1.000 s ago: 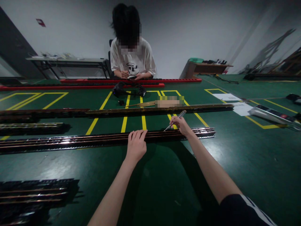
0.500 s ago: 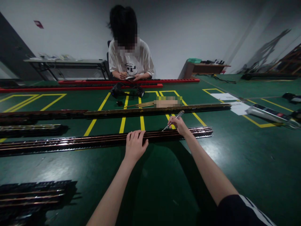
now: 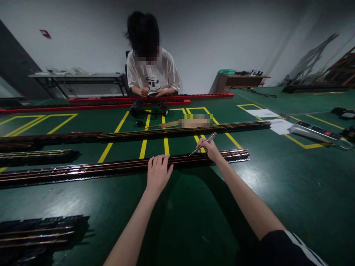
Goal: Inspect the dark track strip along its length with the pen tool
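Note:
A long black rail (image 3: pixel 111 169) with copper-coloured lines along its length lies across the green table. My left hand (image 3: pixel 158 170) is laid over it, fingertips at the far edge and thumb on the near side. Farther right, my right hand (image 3: pixel 210 148) grips a slim silver pen-like tool (image 3: pixel 212 136) much as one holds a pen. The tool slants down to the left, its thin tip at the rail's top face; whether the tip touches is too small to tell.
Another long dark rail (image 3: pixel 180 130) lies beyond, with shorter ones (image 3: pixel 36 236) at left. A black headset (image 3: pixel 148 108) sits before a seated person (image 3: pixel 152 72) holding a small object. Red rails (image 3: pixel 205 96), white papers (image 3: pixel 280 126) and a plastic-wrapped item (image 3: pixel 313 133) are farther off.
The whole view has shifted slightly. Both hands keep nearly the same places on the rail, and the tool tip stays at about the same spot.

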A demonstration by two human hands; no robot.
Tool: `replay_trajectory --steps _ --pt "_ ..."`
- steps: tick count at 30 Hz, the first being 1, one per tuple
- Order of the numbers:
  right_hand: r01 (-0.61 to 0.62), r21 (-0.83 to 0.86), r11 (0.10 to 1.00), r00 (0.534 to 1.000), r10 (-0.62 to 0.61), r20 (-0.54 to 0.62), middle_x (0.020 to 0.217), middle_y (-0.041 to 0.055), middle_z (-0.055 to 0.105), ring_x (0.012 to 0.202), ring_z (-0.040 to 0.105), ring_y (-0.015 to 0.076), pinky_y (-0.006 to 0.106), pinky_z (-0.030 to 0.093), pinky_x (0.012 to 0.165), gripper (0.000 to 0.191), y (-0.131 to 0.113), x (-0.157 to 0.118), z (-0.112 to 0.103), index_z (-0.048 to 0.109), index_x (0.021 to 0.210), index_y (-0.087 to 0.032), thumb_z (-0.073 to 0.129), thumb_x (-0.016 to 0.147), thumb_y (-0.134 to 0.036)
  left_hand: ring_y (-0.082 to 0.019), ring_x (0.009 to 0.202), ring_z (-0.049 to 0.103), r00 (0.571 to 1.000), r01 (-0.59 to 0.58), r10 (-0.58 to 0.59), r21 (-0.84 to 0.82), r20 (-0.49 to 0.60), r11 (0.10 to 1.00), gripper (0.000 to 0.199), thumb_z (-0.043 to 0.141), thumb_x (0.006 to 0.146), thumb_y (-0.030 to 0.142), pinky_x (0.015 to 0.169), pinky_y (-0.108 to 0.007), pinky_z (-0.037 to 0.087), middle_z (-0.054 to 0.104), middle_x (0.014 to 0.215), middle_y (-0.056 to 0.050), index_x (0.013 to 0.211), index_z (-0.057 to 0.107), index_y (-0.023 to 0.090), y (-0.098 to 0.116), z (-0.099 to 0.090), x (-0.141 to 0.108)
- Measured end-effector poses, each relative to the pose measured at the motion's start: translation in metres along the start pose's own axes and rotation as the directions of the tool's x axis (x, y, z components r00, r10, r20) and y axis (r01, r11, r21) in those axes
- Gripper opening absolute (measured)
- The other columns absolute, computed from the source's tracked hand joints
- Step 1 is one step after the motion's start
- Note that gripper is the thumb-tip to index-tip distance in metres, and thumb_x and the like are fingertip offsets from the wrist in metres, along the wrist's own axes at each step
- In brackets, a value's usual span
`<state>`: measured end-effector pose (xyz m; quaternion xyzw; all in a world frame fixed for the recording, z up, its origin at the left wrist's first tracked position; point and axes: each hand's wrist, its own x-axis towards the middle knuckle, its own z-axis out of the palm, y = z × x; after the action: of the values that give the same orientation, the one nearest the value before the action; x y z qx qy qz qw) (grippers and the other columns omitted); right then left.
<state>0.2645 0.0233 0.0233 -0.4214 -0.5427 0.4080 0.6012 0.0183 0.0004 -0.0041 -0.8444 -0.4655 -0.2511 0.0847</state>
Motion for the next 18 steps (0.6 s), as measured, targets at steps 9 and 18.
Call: replay_trajectory --steps 9,18 --pt "-0.001 0.015 1.000 0.999 0.001 -0.039 0.048 -0.0011 0.055 0.042 0.051 0.0113 0.026 0.043 0.046 0.016 -0.002 0.000 -0.002 0.060 0.049 -0.018 0.056 0.063 -0.024 -0.027 0.107 0.057 1.000 0.007 -0.006 0.023 -0.022 1.000 0.035 0.044 0.091 0.029 0.102 -0.050 0.035 0.064 0.112 -0.014 0.116 0.060 0.011 0.003 0.000 -0.001" --pt "-0.016 -0.040 0.999 0.997 0.013 -0.072 0.045 -0.0006 0.055 0.042 0.051 0.0117 0.026 0.042 0.047 0.017 -0.013 -0.001 -0.005 0.060 0.048 -0.018 0.057 0.063 -0.025 -0.029 0.107 0.056 0.997 0.067 -0.067 0.021 -0.031 0.998 0.034 0.043 0.089 0.026 0.102 -0.053 0.034 0.064 0.113 -0.014 0.114 0.061 0.013 0.003 -0.003 -0.002"
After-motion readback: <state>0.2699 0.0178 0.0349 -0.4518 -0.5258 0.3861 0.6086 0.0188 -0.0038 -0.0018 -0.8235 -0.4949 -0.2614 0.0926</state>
